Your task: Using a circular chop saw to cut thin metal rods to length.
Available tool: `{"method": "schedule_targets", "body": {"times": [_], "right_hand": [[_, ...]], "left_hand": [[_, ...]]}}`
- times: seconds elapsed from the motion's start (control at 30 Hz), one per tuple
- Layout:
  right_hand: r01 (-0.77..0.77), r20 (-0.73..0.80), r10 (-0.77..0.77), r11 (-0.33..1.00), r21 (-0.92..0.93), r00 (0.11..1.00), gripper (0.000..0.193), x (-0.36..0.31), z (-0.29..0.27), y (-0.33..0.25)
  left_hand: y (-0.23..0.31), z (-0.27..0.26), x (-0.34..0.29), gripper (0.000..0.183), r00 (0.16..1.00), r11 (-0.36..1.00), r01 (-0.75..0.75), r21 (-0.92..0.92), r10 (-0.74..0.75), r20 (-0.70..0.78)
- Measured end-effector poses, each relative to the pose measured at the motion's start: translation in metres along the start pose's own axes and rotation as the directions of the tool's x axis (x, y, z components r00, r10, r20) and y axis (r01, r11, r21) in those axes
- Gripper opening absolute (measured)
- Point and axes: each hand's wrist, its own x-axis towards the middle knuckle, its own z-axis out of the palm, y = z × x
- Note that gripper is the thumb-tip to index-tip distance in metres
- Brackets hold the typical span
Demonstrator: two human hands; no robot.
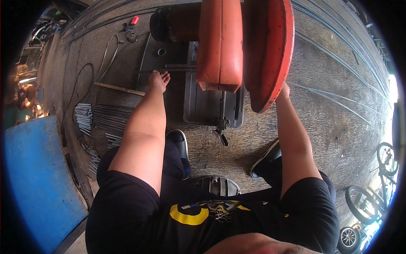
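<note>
A cut-off saw stands in front of me, with an orange-red body [220, 46], a red disc guard [275, 55], a dark motor [175, 23] and a black metal base [203, 106]. My left hand [159, 80] is left of the saw, palm up. Its fingers curl at a thin dark metal rod [179, 69] that runs across the base toward the saw body. Most of my right hand [284, 91] is behind the guard's right edge, so its fingers are hidden. A threaded clamp screw with a crank handle [221, 135] points toward me.
Bundles of cut metal rods [83, 117] lie at left, beside a wooden strip [118, 88] and a cable [76, 82]. Long rods [338, 67] stretch across the right floor. A blue panel [38, 178] is at far left; a bicycle [363, 203] is at lower right.
</note>
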Motion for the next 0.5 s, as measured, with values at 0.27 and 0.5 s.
{"method": "schedule_targets", "body": {"times": [0.27, 0.5], "right_hand": [[-0.192, 0.046, 0.186, 0.958, 0.215, 0.981, 0.019, -0.023, 0.032, -0.011], [-0.123, 0.008, 0.123, 0.986, 0.108, 0.992, 0.020, -0.005, 0.018, 0.011]], "left_hand": [[-0.009, -0.007, -0.007, 0.023, 0.996, 0.990, 0.034, 0.138, -0.045, 0.077], [-0.008, 0.009, -0.048, 0.031, 0.923, 0.995, -0.095, -0.025, 0.097, 0.372]]}}
